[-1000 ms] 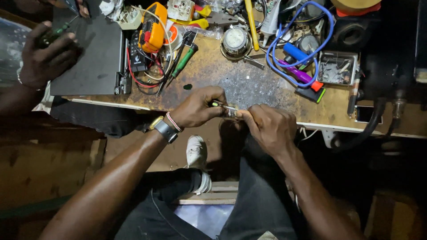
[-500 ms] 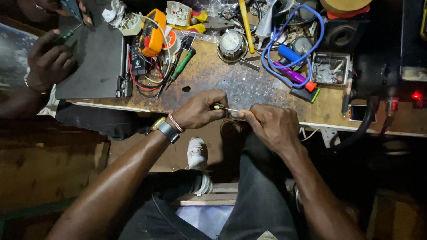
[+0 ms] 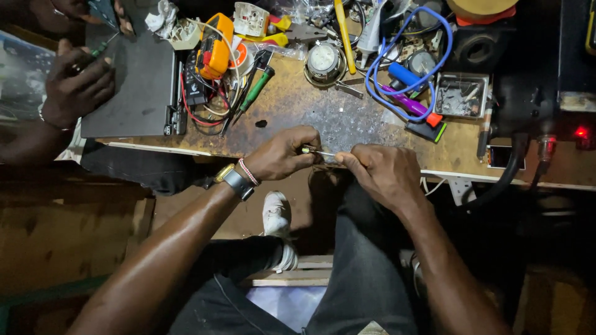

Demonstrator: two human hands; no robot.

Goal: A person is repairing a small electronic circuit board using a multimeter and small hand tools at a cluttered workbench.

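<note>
While left hand & right hand pinch thin metal pin at bench front edge: keep grip steady, wrists braced, pin level.

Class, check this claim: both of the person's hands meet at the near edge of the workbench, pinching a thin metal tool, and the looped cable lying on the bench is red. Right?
Not quite. The head view shows the looped cable is blue, not red. The rest holds: left hand and right hand pinch the thin metal tool at the workbench edge.

Scarred, cluttered wooden workbench over dim floor, red indicator light at right
</note>
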